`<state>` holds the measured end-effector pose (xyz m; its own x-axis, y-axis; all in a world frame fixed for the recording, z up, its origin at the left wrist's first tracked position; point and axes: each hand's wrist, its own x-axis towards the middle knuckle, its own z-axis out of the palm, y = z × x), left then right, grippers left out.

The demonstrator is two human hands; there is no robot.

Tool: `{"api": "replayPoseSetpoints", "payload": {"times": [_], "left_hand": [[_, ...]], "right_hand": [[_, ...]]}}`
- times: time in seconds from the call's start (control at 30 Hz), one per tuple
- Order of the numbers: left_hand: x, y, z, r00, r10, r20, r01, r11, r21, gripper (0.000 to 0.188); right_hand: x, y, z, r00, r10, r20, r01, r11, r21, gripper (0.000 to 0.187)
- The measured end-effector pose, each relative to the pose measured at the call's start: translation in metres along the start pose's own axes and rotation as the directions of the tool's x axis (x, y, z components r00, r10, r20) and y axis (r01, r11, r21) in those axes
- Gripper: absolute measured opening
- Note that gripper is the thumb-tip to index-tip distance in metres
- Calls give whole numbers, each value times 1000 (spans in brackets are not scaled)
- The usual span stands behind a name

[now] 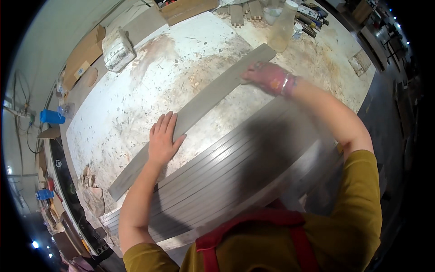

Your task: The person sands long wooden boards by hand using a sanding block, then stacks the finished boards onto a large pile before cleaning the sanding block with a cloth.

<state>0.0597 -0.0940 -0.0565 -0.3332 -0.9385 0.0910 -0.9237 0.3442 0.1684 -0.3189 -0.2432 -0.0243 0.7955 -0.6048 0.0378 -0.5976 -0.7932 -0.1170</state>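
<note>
Apparently one plank (204,103) is underway: left hand (164,136) spread flat on it, right hand (265,77) beyond, hold unclear. Whether the slats (204,174) are done doesn't show.

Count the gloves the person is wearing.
1: the pink glove on the right hand, near the loose board's far end. The left hand, flat on that board, is bare.

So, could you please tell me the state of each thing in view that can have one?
Single board: lying flat, diagonally.
Board row: laid side by side, apart from the single board.
Left hand: bare, spread flat on the single board.
Right hand: pink-gloved, blurred, at its edge.
Bottle: white cap on.
Worktable: stained, spotted.
</note>
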Motion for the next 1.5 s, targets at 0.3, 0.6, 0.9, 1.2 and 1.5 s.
{"api": "replayPoseSetpoints", "payload": {"times": [0.3,0.6,0.9,1.2,1.5], "left_hand": [[0,2,-2,1000,-16,20,17,1000,-13,67],[4,5,-5,1000,9,19,-9,1000,-20,68],[52,49,8,998,24,-50,-28,996,-82,64],[52,49,18,997,10,-71,-11,1000,-17,60],[52,52,19,993,25,-118,-33,997,-67,62]], "right_hand": [[-10,6,-21,963,262,63,-266,962,67,29],[-57,64,-18,809,587,-41,-573,801,172,46],[-97,57,-7,741,656,-141,-430,625,651,55],[16,-43,6,918,369,-148,-308,895,322,38],[4,18,14,776,630,29,-625,763,163,40]]}}
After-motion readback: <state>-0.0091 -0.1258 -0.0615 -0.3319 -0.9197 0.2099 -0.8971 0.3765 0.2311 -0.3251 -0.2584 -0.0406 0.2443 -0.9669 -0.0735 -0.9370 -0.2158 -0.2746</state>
